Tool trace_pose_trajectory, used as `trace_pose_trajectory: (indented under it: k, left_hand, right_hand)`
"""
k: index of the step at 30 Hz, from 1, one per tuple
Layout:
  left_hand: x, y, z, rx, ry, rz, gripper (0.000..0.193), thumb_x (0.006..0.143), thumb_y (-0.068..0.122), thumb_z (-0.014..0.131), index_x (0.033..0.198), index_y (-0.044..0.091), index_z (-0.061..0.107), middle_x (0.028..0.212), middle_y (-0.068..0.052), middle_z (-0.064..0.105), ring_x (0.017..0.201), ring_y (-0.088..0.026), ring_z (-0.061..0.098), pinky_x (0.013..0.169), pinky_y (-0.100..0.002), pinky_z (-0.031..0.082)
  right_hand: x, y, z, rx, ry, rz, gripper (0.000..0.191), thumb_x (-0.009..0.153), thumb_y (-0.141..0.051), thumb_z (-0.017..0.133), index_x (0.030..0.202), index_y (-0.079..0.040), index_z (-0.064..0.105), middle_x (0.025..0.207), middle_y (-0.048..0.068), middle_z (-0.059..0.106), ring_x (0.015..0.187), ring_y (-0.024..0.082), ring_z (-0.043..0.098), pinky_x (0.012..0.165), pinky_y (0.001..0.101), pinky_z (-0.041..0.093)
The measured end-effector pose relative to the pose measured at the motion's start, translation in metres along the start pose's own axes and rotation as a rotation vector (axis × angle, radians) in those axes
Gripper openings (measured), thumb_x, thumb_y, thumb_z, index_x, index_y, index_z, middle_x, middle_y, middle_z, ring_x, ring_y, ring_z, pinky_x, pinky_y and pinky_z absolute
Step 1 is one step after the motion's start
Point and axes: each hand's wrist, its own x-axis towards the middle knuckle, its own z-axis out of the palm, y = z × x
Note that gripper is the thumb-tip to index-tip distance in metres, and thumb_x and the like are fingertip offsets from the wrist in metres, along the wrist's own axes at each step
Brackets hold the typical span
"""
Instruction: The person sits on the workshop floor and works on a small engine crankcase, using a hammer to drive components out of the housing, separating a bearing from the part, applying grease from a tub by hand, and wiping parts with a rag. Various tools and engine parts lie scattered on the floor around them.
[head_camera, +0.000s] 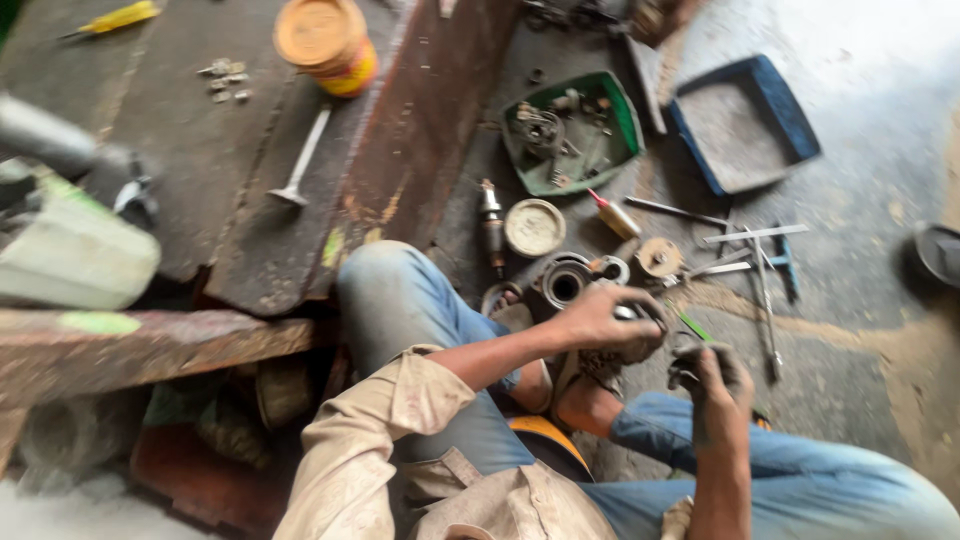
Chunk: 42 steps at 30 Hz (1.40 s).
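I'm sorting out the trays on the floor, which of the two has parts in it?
The green tray, the one nearer the wooden bench, holds a clutter of small metal parts. The blue tray to its right shows only a bare grey bottom.

Left hand (605, 322) is seen reached forward past the raised left knee (390, 285), palm down, fingers curled closed over something; forearm bare, tan sleeve pushed to elbow. Right hand (712, 378) is held just right of that knee's line, lower, fingers clenched, grimy, wrist straight. Both legs are bent, feet tucked beneath.
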Motion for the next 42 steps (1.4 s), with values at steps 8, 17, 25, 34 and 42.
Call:
trace_pose_trajectory:
  k: [8,17,25,34,42]
  left_hand:
    - [-0.007,-0.014,0.008,-0.152,-0.414,-0.009,0.049,0.089,0.046,0.079,0.121,0.010,0.078,0.116,-0.008,0.079,0.107,-0.018,0.072,0.095,-0.032,0.057]
    - [-0.010,-0.068,0.054,-0.387,-0.492,-0.590,0.083,0.085,0.066,0.069,0.135,0.000,0.067,0.130,-0.022,0.068,0.115,-0.032,0.063,0.095,-0.042,0.051]
    - [-0.022,-0.101,0.071,-0.601,-0.557,-0.712,0.049,0.091,0.035,0.065,0.128,0.004,0.059,0.120,-0.008,0.066,0.106,-0.020,0.061,0.090,-0.040,0.051]
    - [-0.008,-0.123,0.096,-0.376,-0.202,-0.250,0.020,0.088,0.020,0.070,0.093,0.000,0.071,0.082,-0.009,0.070,0.076,-0.020,0.063,0.065,-0.037,0.051]
    - [-0.015,-0.124,0.110,-0.378,-0.311,-0.316,0.028,0.085,0.024,0.073,0.101,0.000,0.069,0.092,-0.013,0.070,0.085,-0.022,0.065,0.073,-0.037,0.053]
  right_hand:
    - [0.006,0.051,0.009,0.016,0.074,-0.187,0.017,0.121,-0.015,0.052,0.107,-0.004,0.053,0.094,0.004,0.057,0.081,0.010,0.052,0.070,0.0262,0.042]
    - [-0.001,0.030,0.019,0.110,0.196,-0.457,0.020,0.123,-0.014,0.053,0.107,-0.003,0.050,0.090,0.006,0.055,0.075,0.013,0.054,0.070,0.0266,0.048]
    - [-0.013,0.022,0.035,-0.196,-0.064,-0.597,0.013,0.117,-0.015,0.048,0.116,-0.002,0.049,0.093,0.012,0.059,0.071,0.016,0.060,0.071,0.0295,0.054]
    - [-0.036,0.017,0.050,-0.495,-0.291,-0.723,0.012,0.102,-0.003,0.053,0.114,-0.001,0.053,0.109,0.016,0.065,0.092,0.022,0.065,0.086,0.0305,0.052]
    - [-0.046,-0.039,0.075,-0.821,-0.110,-1.238,0.010,0.099,-0.008,0.060,0.106,-0.002,0.057,0.105,0.017,0.068,0.104,0.025,0.067,0.102,0.0492,0.048]
